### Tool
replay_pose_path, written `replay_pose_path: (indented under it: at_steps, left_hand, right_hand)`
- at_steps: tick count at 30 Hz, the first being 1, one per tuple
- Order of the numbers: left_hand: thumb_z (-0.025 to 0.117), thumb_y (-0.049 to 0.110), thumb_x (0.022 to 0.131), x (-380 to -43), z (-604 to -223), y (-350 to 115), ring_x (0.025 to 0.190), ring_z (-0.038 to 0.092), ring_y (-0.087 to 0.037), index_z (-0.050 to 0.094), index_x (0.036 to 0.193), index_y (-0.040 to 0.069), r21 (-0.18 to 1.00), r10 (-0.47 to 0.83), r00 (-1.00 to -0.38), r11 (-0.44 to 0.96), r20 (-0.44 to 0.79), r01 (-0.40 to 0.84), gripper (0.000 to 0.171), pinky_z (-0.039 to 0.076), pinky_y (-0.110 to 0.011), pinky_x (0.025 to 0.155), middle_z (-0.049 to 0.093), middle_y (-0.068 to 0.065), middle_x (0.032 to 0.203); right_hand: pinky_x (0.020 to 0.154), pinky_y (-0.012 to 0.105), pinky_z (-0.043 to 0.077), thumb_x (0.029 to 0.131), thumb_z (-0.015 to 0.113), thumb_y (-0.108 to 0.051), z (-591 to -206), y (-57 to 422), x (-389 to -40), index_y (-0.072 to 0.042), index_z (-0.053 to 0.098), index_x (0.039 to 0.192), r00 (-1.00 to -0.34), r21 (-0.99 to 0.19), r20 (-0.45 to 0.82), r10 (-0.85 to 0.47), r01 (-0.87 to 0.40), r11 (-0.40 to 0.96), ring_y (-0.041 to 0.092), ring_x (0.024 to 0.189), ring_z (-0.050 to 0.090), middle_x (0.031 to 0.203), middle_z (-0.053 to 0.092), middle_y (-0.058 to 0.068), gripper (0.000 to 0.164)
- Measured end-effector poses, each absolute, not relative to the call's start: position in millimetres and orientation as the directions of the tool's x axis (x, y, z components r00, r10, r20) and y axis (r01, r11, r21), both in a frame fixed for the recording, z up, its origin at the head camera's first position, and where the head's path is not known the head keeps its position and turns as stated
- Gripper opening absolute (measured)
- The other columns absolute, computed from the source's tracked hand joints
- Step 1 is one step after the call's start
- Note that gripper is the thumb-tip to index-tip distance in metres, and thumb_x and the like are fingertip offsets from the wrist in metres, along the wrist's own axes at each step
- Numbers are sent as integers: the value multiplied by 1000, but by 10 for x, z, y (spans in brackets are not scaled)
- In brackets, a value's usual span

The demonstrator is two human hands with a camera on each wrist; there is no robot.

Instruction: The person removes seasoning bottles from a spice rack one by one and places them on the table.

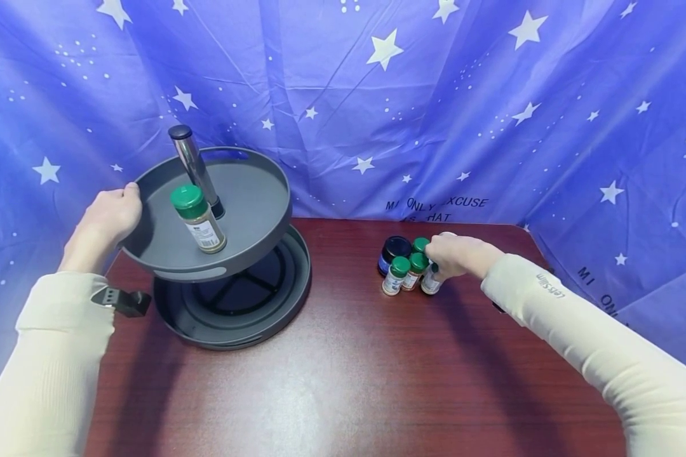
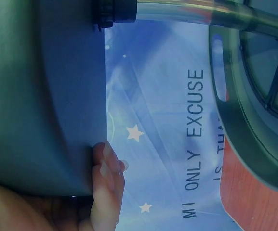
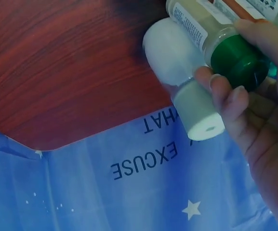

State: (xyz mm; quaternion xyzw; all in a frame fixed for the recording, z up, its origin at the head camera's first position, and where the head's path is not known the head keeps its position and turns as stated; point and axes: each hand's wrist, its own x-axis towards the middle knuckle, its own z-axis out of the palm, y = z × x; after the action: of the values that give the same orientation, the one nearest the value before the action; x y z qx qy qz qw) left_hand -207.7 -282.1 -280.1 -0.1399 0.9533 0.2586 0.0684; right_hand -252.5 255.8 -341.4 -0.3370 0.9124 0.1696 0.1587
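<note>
My left hand (image 1: pixel 110 216) grips the rim of the upper tray (image 1: pixel 246 184) of a grey two-tier lazy Susan; in the left wrist view the fingers (image 2: pixel 107 192) curl under its edge. A green-capped spice jar (image 1: pixel 206 231) stands on that tray beside the metal post (image 1: pixel 191 162). On the right, my right hand (image 1: pixel 451 254) pinches the green cap of another spice jar (image 3: pixel 196 24), thumb on one side and fingertips on the other. A white bottle (image 3: pixel 175 53) is close by those fingers. The hand partly hides the jars in the head view.
Left of the right hand cluster several green-capped jars (image 1: pixel 397 274) and a black-lidded jar (image 1: pixel 396 247). The lower tray (image 1: pixel 234 339) rests on the dark red table (image 1: pixel 331 381). A blue star-patterned curtain (image 1: pixel 343 95) hangs behind.
</note>
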Motion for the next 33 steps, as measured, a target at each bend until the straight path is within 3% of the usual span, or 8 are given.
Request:
replay_pose_path:
  at_steps: [21,33]
  left_hand:
    - [-6,53,97,-2082,-2815,-2831,136,21,-63,19,153,-2,476,-249,-942,815,-226,-330,82,28,-75,102,16,-36,155]
    - [-6,50,98,-2076,-2802,-2820,135,23,-63,17,152,-4,470,-248,-944,821,-218,-324,80,29,-75,101,17,-37,154]
  right_hand:
    - [66,39,55,76,81,-24,-3483,2555,-2486,-8,61,70,-761,177,-406,-506,-608,774,23,69,60,75,65,12,26]
    - [74,44,55,74,83,-34,-3428,2539,-2492,-8,66,74,-770,205,-406,-492,-601,773,27,74,61,77,67,12,32]
